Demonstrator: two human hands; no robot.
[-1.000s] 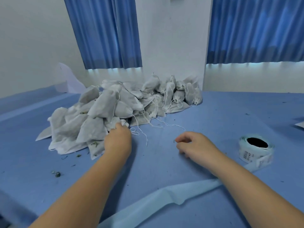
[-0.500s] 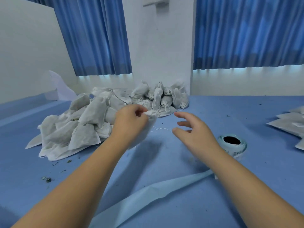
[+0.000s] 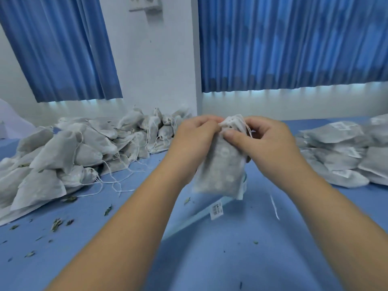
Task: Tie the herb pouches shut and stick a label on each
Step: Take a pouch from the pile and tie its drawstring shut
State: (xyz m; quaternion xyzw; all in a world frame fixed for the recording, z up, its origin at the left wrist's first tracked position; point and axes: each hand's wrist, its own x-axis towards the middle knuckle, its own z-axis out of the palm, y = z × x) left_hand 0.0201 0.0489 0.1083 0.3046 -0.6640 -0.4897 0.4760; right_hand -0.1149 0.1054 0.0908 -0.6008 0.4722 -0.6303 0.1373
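A white herb pouch [image 3: 220, 164] hangs upright above the blue table [image 3: 210, 259], held by its gathered neck. My left hand [image 3: 193, 141] pinches the neck from the left, and my right hand [image 3: 266, 143] pinches it from the right with its thumb across the front. Thin white drawstrings stick out at the top of the pouch. Behind and below the pouch, a strip of label backing with one printed label [image 3: 217, 211] trails over the table. The label roll is hidden behind the pouch.
A big heap of untied pouches [image 3: 69, 152] with loose strings covers the left side of the table. A stack of labelled pouches [image 3: 344, 156] lies at the right. Herb crumbs [image 3: 56, 223] are scattered near the front left. Blue curtains hang behind.
My left hand lifted one pouch off the heap and brought it to the middle. My right hand rose from the table and took hold of the pouch's neck. The view turned right and closer.
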